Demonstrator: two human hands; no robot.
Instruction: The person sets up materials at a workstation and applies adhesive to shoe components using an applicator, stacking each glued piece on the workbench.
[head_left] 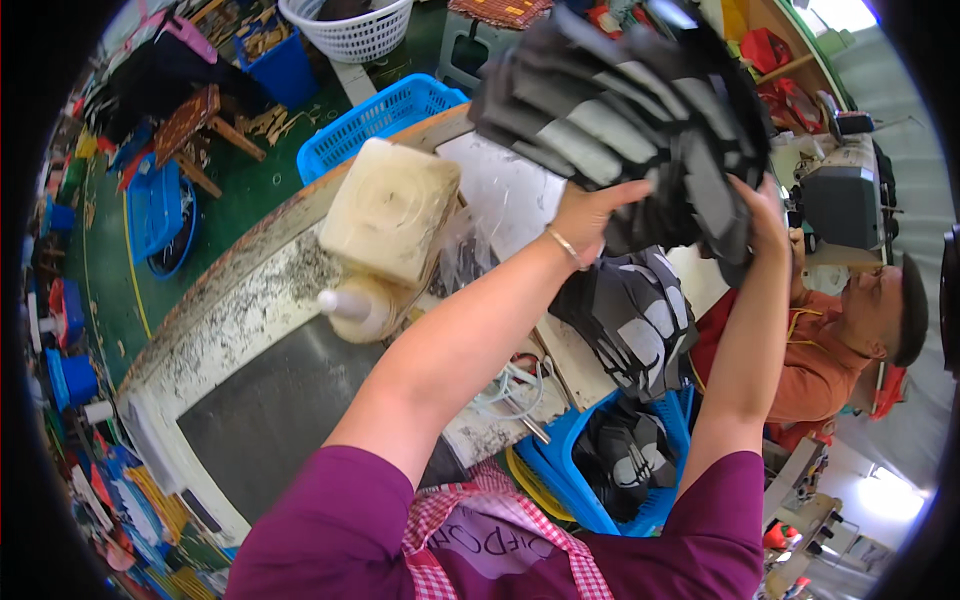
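Observation:
Raised over the far right part of the worktable, a thick stack of black-and-grey shoe uppers (600,110) is gripped between both my hands; its upper edge is blurred. My left hand (590,218) closes on the near left side, thumb stretched along it. At the right side, my right hand (757,215) is wrapped round the stack, its fingers partly hidden behind. Below, a second pile of similar uppers (640,315) lies at the table's edge. More uppers (630,450) fill a blue basket (560,455) close to my body.
A dirty cream block-shaped container (385,210) and a white-capped bottle (360,305) stand left of my left forearm. A dark mat (285,420) lies on the worktable (280,290). Beyond it is a blue basket (370,120). A person in orange (815,360) sits at the right.

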